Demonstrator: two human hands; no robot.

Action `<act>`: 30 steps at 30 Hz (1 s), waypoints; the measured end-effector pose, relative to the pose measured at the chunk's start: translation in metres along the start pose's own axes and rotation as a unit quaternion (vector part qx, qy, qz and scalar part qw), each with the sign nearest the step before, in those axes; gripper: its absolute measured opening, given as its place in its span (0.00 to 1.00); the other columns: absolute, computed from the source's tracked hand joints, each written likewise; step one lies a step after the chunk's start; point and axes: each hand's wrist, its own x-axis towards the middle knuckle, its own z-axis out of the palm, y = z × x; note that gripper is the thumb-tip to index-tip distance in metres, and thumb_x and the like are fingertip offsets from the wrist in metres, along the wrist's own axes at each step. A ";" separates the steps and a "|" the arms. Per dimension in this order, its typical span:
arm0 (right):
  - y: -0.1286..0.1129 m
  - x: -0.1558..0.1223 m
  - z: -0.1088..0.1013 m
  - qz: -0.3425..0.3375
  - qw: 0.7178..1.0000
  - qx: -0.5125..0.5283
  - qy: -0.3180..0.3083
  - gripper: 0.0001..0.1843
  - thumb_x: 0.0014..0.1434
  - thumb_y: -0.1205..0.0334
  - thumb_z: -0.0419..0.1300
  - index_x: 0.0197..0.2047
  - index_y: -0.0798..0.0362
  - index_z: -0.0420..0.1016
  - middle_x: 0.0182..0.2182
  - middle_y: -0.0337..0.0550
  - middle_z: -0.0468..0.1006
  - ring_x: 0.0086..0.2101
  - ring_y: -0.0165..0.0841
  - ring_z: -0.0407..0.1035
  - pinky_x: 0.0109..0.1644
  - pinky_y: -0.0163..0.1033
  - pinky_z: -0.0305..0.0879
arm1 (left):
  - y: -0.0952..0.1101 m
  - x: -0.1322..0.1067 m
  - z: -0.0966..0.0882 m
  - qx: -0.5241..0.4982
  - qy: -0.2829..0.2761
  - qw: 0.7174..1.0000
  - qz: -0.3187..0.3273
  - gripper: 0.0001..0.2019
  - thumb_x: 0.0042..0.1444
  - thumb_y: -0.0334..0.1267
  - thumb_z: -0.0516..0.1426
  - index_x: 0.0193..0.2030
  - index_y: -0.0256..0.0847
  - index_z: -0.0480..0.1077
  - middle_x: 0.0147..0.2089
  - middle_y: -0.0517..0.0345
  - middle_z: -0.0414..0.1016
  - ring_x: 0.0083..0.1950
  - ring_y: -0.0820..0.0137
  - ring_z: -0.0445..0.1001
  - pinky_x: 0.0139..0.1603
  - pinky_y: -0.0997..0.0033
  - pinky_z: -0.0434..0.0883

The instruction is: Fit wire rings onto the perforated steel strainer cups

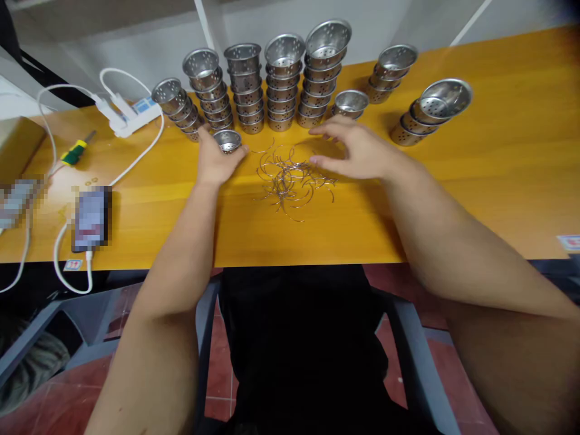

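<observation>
Left hand [214, 159] curls around perforated cup [228, 140]. Right hand [353, 148], half-open, empty, right of loose wires [283, 179]. Apparent step: steadying cup; next move likely needs pinching.

Pretty bright, fairly even light on the worktop [507, 169], with pale glare toward the left. Metal cups [284, 51] catch highlights, soft shadow below the right hand [353, 148]. Black clothing [303, 350] is nearly detail-free, wide lens stretches the edges, top-right corner's dark and blurry, phone [90, 217] pixelated.
</observation>
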 end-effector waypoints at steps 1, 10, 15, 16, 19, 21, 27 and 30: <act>-0.006 -0.001 0.005 0.001 1.000 0.000 -0.025 0.45 0.78 0.26 0.71 0.79 0.53 0.86 0.71 0.71 0.86 0.69 0.66 0.82 0.80 0.75 0.78 | 0.001 -0.001 0.002 -0.014 0.038 0.996 -0.074 0.47 0.63 0.63 0.83 0.76 0.47 0.66 0.78 0.43 0.83 0.91 0.40 0.73 0.95 0.30 0.69; -0.014 0.004 0.035 0.032 0.996 -0.005 -0.082 0.23 0.76 0.42 0.72 0.66 0.41 0.94 0.65 0.59 0.89 0.67 0.69 0.83 0.80 0.80 0.77 | -0.009 0.006 0.005 -0.057 -0.032 0.997 -0.035 0.55 0.69 0.84 0.71 0.81 0.46 0.58 0.73 0.55 0.85 0.97 0.57 0.56 0.97 0.33 0.50; -0.021 0.010 0.044 0.042 0.995 -0.048 -0.075 0.13 0.79 0.51 0.67 0.56 0.44 0.93 0.56 0.59 0.89 0.59 0.63 0.84 0.74 0.75 0.80 | 0.003 0.011 0.011 -0.101 0.044 0.993 0.031 0.63 0.54 0.86 0.78 0.84 0.55 0.63 0.88 0.47 0.74 0.96 0.45 0.64 1.00 0.36 0.60; -0.023 0.011 0.044 0.042 0.995 -0.056 -0.074 0.12 0.78 0.53 0.67 0.54 0.45 0.92 0.55 0.59 0.89 0.58 0.62 0.84 0.73 0.74 0.81 | 0.007 0.011 0.014 -0.112 0.052 0.991 0.044 0.65 0.51 0.85 0.80 0.84 0.57 0.63 0.91 0.46 0.71 0.96 0.42 0.65 1.00 0.36 0.62; -0.025 0.012 0.046 0.046 0.993 -0.077 -0.072 0.08 0.78 0.57 0.66 0.50 0.45 0.88 0.53 0.58 0.88 0.57 0.61 0.83 0.70 0.72 0.81 | 0.014 0.011 0.024 -0.121 0.042 0.988 0.085 0.67 0.50 0.84 0.81 0.87 0.58 0.63 0.92 0.42 0.69 0.96 0.37 0.66 1.01 0.36 0.63; -0.026 0.012 0.046 0.051 0.992 -0.087 -0.073 0.05 0.77 0.59 0.65 0.48 0.45 0.85 0.53 0.59 0.88 0.56 0.62 0.83 0.68 0.72 0.81 | 0.015 0.010 0.031 -0.112 0.029 0.987 0.111 0.66 0.53 0.85 0.78 0.89 0.58 0.62 0.91 0.42 0.69 0.95 0.36 0.68 1.00 0.36 0.65; -0.026 0.013 0.046 0.063 0.992 -0.086 -0.072 0.04 0.79 0.59 0.64 0.47 0.44 0.79 0.51 0.59 0.87 0.57 0.62 0.82 0.67 0.71 0.79 | 0.010 0.006 0.044 -0.102 0.019 0.984 0.146 0.65 0.58 0.86 0.74 0.92 0.60 0.59 0.90 0.41 0.70 0.92 0.38 0.73 0.97 0.38 0.71; -0.025 0.013 0.043 0.063 0.994 -0.066 -0.057 0.05 0.80 0.57 0.62 0.47 0.43 0.78 0.50 0.58 0.87 0.56 0.61 0.82 0.68 0.71 0.78 | 0.013 0.005 0.047 -0.096 0.025 0.984 0.147 0.66 0.56 0.88 0.75 0.91 0.59 0.59 0.89 0.41 0.71 0.90 0.39 0.75 0.96 0.38 0.72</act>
